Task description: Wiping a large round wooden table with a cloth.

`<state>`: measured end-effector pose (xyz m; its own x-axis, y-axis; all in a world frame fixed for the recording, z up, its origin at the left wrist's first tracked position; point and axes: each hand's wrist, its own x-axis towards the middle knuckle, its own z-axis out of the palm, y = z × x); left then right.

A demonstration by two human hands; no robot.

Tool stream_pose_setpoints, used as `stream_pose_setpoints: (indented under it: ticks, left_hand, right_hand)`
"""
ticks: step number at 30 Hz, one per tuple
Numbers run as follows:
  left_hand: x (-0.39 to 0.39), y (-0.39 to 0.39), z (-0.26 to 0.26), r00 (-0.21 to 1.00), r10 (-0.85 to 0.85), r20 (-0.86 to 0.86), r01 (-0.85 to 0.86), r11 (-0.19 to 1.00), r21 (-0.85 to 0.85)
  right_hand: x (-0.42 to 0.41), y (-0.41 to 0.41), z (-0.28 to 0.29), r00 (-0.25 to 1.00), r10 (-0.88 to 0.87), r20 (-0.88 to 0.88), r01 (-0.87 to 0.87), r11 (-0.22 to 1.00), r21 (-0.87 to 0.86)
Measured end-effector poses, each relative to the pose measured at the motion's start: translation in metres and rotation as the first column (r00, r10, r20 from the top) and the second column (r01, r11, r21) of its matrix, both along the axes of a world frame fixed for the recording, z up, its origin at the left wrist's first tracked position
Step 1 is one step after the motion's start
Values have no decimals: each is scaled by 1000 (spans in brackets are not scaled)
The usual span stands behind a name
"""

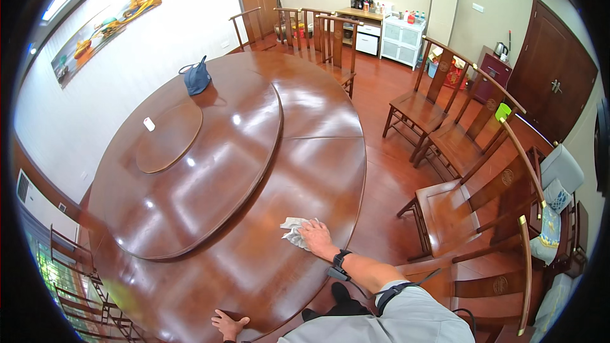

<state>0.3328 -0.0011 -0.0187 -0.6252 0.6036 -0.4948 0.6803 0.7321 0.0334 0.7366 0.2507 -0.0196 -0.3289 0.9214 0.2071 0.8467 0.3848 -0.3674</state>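
My right hand (318, 239) presses a crumpled whitish cloth (294, 232) onto the outer rim of a large round polished wooden table (319, 176), near its right edge. A dark band with a small device sits around my right wrist. My left hand (229, 325) rests at the table's near edge, its fingers spread and nothing seen in them. Beyond the cloth lies the raised wooden turntable (224, 166), with a smaller raised disc (167, 140) on it.
A blue fabric bag (197, 77) stands at the table's far side; a small white object (149, 124) lies on the small disc. Wooden chairs (421, 107) line the right side, one (448, 209) near my right arm. More chairs (336, 43) stand beyond the table.
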Motion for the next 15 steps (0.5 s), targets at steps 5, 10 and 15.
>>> stream_pose_setpoints:
  ticks: [5,10,15]
  left_hand:
    - [0,3,-1,1000,-3,-10,3,1000,-4]
    - [-1,2,1,999,-26,-34,27,1000,12]
    - [1,3,3,998,-42,-55,45,997,63]
  right_hand:
    - [23,-35,-5,999,-42,6,42,998,51]
    - [24,-77,-9,999,-23,37,21,998,55]
    - [10,-111,0,995,81,55,-80,997,-10]
